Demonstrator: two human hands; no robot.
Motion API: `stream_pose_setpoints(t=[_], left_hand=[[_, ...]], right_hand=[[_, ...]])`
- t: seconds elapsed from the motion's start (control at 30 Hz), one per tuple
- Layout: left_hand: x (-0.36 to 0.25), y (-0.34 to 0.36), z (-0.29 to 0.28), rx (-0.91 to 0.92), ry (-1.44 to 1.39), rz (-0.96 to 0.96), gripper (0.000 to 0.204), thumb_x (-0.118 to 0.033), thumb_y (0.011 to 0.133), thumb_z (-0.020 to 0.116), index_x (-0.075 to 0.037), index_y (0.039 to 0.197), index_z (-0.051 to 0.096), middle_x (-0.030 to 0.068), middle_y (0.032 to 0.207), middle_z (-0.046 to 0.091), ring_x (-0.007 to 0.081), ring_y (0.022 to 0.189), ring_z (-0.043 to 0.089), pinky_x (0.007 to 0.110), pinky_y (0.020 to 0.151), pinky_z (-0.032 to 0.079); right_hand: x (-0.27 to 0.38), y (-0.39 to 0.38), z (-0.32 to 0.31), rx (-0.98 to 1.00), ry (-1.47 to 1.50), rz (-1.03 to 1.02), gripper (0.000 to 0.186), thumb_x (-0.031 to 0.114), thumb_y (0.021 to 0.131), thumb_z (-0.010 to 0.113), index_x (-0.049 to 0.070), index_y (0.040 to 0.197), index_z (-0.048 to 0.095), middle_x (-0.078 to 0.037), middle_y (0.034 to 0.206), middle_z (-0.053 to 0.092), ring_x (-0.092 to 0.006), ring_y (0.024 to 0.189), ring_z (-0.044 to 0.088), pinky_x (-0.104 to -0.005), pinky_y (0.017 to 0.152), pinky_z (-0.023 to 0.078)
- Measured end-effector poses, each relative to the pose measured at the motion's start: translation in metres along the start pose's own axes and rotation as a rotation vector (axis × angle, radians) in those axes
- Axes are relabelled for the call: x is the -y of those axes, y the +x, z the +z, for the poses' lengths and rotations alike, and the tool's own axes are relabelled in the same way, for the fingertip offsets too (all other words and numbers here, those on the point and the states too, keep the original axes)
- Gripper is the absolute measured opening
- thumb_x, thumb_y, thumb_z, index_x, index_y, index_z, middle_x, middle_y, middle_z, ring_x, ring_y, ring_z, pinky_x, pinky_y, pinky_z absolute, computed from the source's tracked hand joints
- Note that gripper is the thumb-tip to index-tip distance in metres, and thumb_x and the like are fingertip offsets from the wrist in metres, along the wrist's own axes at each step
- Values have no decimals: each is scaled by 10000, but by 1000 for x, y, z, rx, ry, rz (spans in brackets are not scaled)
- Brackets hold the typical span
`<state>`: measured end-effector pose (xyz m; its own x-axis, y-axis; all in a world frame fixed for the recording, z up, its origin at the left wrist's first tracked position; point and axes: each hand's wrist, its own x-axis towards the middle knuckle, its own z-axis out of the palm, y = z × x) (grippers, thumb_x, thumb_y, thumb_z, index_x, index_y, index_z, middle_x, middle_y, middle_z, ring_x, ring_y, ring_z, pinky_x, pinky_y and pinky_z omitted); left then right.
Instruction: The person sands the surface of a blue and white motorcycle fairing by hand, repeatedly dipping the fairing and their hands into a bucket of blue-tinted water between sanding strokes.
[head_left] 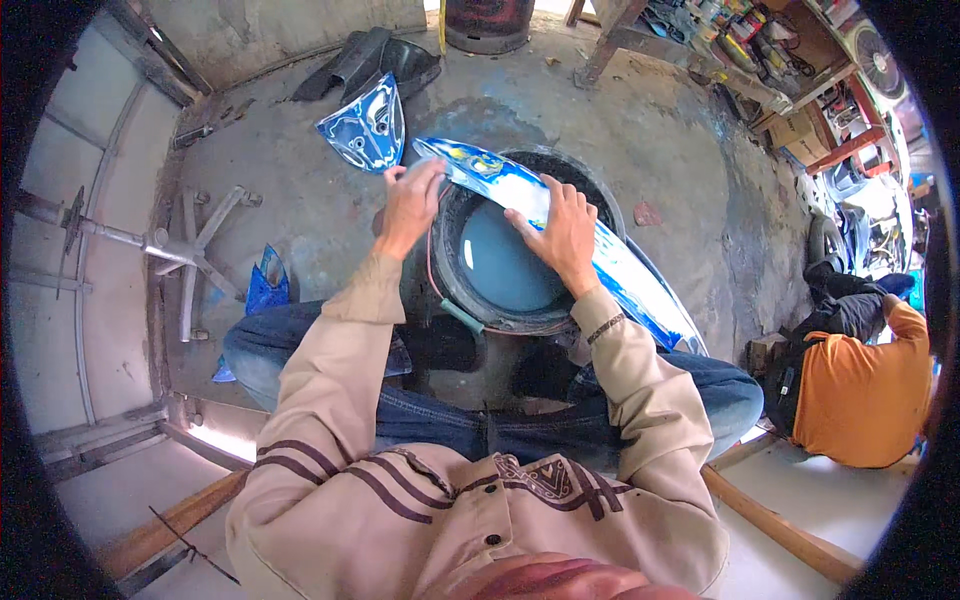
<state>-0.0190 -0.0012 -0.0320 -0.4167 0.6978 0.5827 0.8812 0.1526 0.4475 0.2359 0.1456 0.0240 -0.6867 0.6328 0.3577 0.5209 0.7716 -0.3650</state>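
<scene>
A long, glossy blue-and-white body panel (520,190) lies slantwise across a black round basin (600,205) filled with bluish water (500,260). My left hand (410,200) grips the panel's upper left end, fingers curled over its edge. My right hand (560,235) presses flat on the panel's middle, over the basin; whether something lies under the palm is hidden. I sit low with my knees spread on either side of the basin.
A second blue shield-shaped panel (365,125) and a black plastic part (370,60) lie on the concrete floor beyond. A small blue piece (265,285) sits by my left knee. A metal frame (185,250) lies left. A person in orange (860,385) crouches right.
</scene>
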Motion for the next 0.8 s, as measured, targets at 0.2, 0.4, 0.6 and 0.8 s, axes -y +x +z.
stream_pose_setpoints(t=[0.2,0.4,0.6,0.8], left_hand=[[14,10,-14,78,15,-54,204,-168,1095,668,-153,1264,781,31,1336,815,203,1217,747,482,1093,365],[-5,-7,-8,88,-26,107,220,-176,1102,663,-149,1280,789,42,1337,814,208,1239,744,474,1092,369],[8,6,-15,97,31,-125,220,-178,1095,666,-153,1266,801,40,1331,816,230,1210,753,471,1102,372],[4,3,-13,66,61,81,243,-154,1079,688,-166,1301,785,35,1357,804,214,1225,744,458,1099,371]], right_hand=[[1,-1,-1,-11,-7,-5,889,711,906,782,54,1486,631,-190,1221,669,-379,1141,622,-525,973,441],[-2,-2,-3,14,0,9,882,701,908,782,58,1492,628,-191,1222,673,-379,1149,620,-527,984,441],[4,1,1,1,16,-2,897,709,902,786,52,1491,626,-190,1222,673,-383,1151,622,-524,983,441],[-1,-1,-1,2,-8,2,884,703,910,782,56,1491,627,-186,1220,667,-378,1146,618,-521,979,439]])
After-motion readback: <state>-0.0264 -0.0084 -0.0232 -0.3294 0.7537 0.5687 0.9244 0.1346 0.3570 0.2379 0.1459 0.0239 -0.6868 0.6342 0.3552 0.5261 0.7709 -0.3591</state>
